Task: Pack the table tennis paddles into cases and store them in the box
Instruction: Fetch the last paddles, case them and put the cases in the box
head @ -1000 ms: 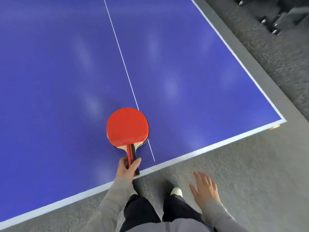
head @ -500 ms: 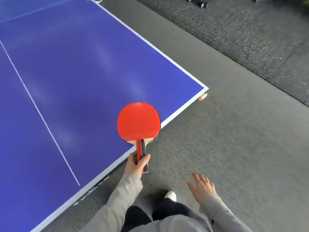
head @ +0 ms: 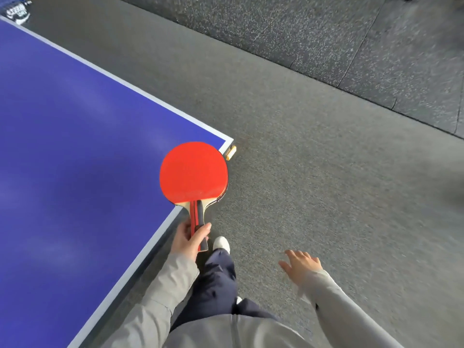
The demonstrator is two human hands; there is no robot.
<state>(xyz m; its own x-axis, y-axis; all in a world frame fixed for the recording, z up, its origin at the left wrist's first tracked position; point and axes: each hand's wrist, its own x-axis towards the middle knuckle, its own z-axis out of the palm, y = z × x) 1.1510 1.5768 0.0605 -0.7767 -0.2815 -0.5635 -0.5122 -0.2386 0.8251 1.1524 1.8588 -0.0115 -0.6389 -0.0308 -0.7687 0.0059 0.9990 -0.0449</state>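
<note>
Red paddle (head: pixel 193 172) sits in the left hand's (head: pixel 187 238) closed grip; right hand (head: pixel 301 266) spread, empty.

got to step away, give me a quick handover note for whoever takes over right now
Left hand: grips the paddle by its handle, red face up, held over the table corner.
Right hand: open, holds nothing, out over the floor.
No case or box in view.
Done: one paddle picked up.
Left: put it in a case, store it in the box, then any other paddles.
</note>
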